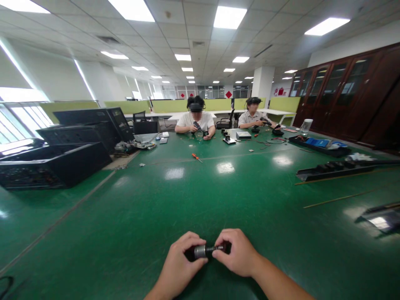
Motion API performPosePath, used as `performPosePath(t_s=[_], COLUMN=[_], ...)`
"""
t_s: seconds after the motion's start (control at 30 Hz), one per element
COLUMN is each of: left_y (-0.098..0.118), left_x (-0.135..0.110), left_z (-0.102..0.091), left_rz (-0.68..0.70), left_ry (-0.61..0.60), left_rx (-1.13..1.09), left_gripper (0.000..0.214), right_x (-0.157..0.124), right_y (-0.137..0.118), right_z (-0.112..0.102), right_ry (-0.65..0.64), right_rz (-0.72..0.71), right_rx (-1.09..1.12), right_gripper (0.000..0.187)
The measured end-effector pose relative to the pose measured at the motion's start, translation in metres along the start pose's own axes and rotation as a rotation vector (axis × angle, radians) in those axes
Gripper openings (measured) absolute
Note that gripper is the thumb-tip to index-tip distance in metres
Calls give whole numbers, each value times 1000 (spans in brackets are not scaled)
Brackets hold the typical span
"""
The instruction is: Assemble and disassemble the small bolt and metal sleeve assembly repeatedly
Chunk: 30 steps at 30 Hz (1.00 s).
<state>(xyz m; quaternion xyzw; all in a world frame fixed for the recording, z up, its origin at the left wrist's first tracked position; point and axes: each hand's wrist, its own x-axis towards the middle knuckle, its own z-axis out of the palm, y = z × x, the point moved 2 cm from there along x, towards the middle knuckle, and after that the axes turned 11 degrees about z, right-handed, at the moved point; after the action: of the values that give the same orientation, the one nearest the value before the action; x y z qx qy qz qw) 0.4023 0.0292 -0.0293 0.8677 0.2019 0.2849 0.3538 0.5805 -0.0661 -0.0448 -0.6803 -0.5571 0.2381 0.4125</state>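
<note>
My left hand (181, 260) is wrapped round what looks like a drill (200, 251), whose silver collar shows between thumb and fingers. Most of the tool's dark body is hidden in that hand. A thin metal bit (218, 248) points right from the collar, joined by a dark section. Thumb and fingers of my right hand (237, 252) pinch the bit at its outer end. Both hands are low over the green table (150, 208), near its front edge.
An orange screwdriver (196, 157) lies mid-table. Dark computer cases (56, 162) stand at left. Right are a black tray (318, 146) with blue items and long dark rails (337, 168). Two co-workers (195, 121) sit opposite, holding power tools.
</note>
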Motion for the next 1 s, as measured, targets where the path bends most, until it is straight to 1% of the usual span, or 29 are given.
performPosePath(t_s=[0.33,0.6,1.0], left_y=[-3,-1,2], left_x=[1,1,2], left_z=[0,-1,-2], left_rz=[16,-6,1], left_ry=[13,17,33], left_rx=[18,20,24], left_gripper=[30,28,28], right_x=[1,1,1], right_y=[1,-2,0], right_z=[-1,-3,-2], right_ry=[0,2,5], right_rz=[13,18,20], right_rx=[7,12,11], right_gripper=[5,3,4])
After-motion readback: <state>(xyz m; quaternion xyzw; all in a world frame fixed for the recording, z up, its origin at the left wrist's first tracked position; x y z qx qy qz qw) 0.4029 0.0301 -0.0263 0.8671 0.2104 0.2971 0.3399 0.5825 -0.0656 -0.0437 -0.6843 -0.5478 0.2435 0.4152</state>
